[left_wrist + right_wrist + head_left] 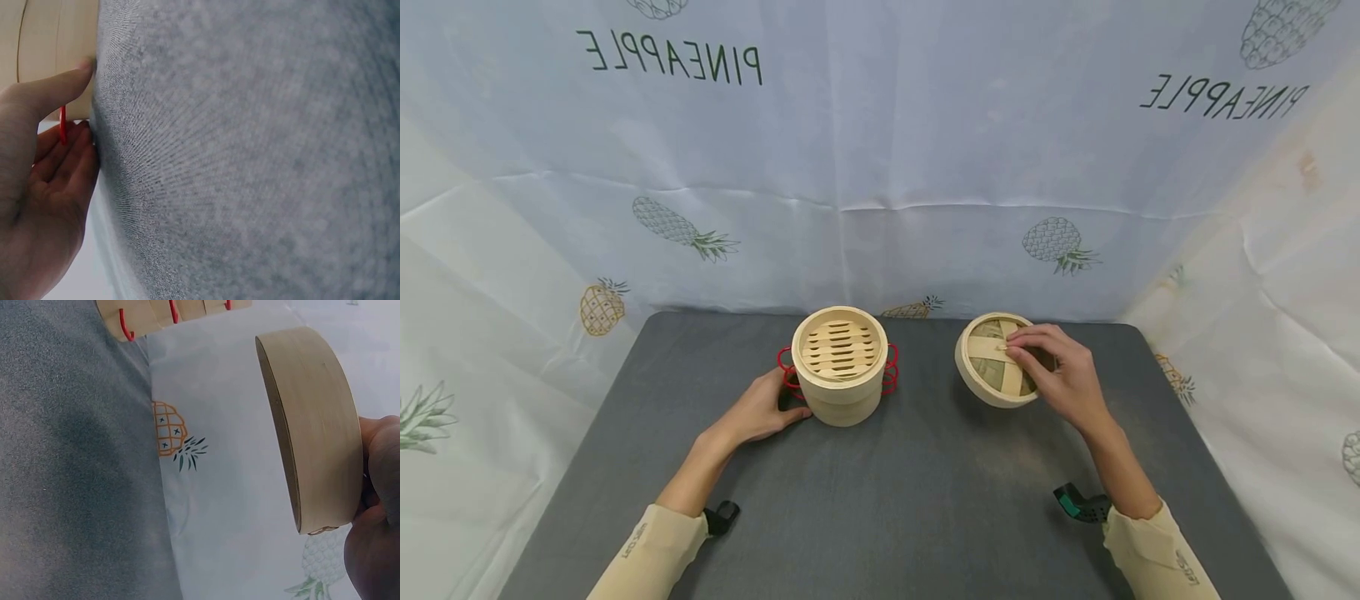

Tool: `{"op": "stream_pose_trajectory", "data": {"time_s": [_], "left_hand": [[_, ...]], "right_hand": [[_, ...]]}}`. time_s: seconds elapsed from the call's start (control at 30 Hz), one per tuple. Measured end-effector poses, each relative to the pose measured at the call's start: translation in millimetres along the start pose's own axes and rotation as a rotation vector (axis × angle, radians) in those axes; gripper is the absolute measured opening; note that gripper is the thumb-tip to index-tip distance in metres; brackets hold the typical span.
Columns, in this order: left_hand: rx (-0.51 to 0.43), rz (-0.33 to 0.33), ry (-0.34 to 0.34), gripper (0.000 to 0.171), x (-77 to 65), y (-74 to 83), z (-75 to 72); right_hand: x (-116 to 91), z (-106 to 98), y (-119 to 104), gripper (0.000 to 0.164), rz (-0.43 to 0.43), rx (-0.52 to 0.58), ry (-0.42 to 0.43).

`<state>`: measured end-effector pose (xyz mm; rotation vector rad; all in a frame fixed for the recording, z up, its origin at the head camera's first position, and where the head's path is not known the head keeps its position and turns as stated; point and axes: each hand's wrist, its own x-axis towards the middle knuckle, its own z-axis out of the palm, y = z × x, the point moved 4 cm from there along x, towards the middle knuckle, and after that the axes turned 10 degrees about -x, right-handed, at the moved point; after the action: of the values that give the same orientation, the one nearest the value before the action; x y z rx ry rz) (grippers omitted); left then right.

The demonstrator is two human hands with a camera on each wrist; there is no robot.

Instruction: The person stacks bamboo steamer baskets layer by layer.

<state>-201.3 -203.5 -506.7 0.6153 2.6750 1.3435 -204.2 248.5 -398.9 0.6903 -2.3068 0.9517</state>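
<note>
A stacked bamboo steamer point(841, 400) stands on the dark table, its top uncovered and the slatted rack point(841, 350) showing. Red handles point(891, 371) stick out from its sides. My left hand point(765, 406) holds the stack low on its left side, thumb in front and fingers behind; in the left wrist view the thumb lies along the bamboo wall point(75, 37) beside a red handle. To the right, my right hand point(1060, 367) pinches the small loop on top of the woven steamer lid point(988, 367). The lid is tilted and held above the table, rim downward point(322, 425).
The dark grey table point(895, 508) has its back edge just behind the steamer. A white curtain point(880, 150) printed with pineapples hangs behind it and along both sides. Black wrist devices point(722, 517) are worn on both forearms.
</note>
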Motion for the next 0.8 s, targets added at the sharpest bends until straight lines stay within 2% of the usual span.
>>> {"op": "stream_pose_trajectory", "data": {"time_s": [0.57, 0.8], "left_hand": [[0.009, -0.008, 0.001, 0.063, 0.7, -0.9, -1.4], [0.004, 0.031, 0.005, 0.064, 0.1, -0.5, -1.0]], "right_hand": [[11.1, 4.8, -11.8, 0.028, -0.03, 0.012, 0.008], [14.1, 7.5, -17.6, 0.028, -0.039, 0.019, 0.019]]}}
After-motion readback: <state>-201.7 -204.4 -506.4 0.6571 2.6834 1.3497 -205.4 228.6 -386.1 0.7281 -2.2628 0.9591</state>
